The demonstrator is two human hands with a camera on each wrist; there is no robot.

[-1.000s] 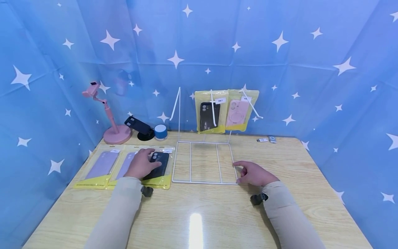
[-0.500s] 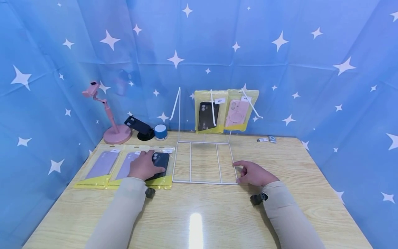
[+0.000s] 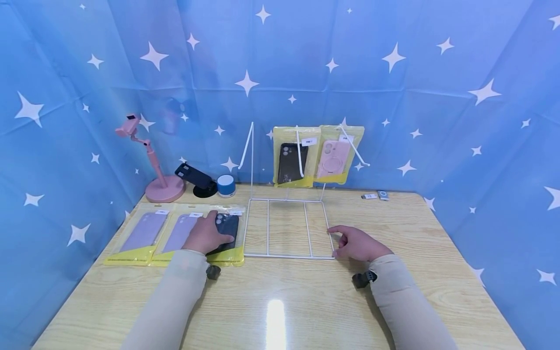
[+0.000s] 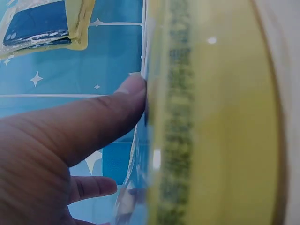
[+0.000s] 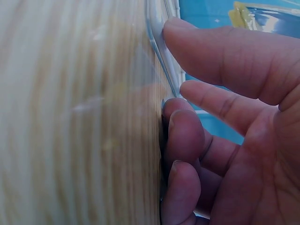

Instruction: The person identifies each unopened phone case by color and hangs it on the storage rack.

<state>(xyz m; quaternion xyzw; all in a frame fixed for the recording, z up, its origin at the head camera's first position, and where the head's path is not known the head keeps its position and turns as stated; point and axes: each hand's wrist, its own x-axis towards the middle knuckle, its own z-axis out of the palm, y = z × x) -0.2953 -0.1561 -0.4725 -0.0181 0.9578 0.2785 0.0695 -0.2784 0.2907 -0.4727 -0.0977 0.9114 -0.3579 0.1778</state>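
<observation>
My left hand (image 3: 204, 235) lies over a clear-and-yellow bag with a black phone case (image 3: 226, 227) inside. Its thumb touches the bag, and in the left wrist view the thumb (image 4: 89, 122) is straight against the clear plastic beside the yellow strip (image 4: 220, 117). At right, my right hand (image 3: 359, 244) holds the white wire display rack (image 3: 288, 256) by its base's right side, with thumb and forefinger on the rod and the other fingers curled. Two bagged phone cases, one black (image 3: 292, 163) and one pink (image 3: 333, 158), hang from the rack's hooks.
Two bagged purple phone cases (image 3: 144, 231) lie left of the black one. Behind them stand a pink phone stand (image 3: 165, 188), a black phone on a stand (image 3: 194, 176) and a blue-and-white cylinder (image 3: 226, 185). Small gadgets (image 3: 382, 195) lie at the back right.
My left hand has shifted slightly right, and the bag with the black phone case has slid a little right, onto the rack's left edge. The right hand stays in place.
</observation>
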